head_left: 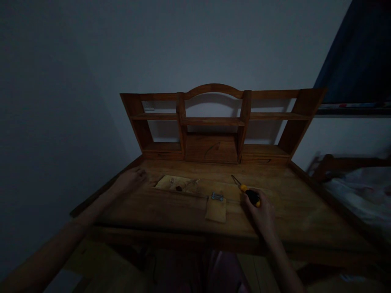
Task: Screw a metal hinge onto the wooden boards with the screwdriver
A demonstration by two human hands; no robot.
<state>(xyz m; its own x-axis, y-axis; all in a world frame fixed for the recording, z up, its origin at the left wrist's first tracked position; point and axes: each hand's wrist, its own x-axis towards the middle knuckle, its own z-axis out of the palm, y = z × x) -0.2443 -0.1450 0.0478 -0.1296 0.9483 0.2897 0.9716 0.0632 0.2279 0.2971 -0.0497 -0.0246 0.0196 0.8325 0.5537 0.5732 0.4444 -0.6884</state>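
Note:
My right hand (pixel 265 211) is wrapped round the black and yellow handle of a screwdriver (pixel 253 197), whose shaft points away to the upper left over the desk. To its left, a metal hinge (pixel 217 196) lies at the top edge of a small pale wooden piece (pixel 216 211). My left hand (pixel 132 178), smeared by motion, is over the left side of the desk; its fingers do not show clearly. Nearest to it is a pale flat sheet (pixel 166 182), perhaps a bag, with small bits on it too dim to name. A darker brown board (pixel 152 209) lies in front of the sheet.
The wooden desk (pixel 293 203) carries a shelf unit (pixel 214 121) along its back, against the wall. Raised side edges border the desktop. At the right stand a wooden frame (pixel 328 162) and pale crumpled material (pixel 357 191), below a dark curtain (pixel 357 53). The light is dim.

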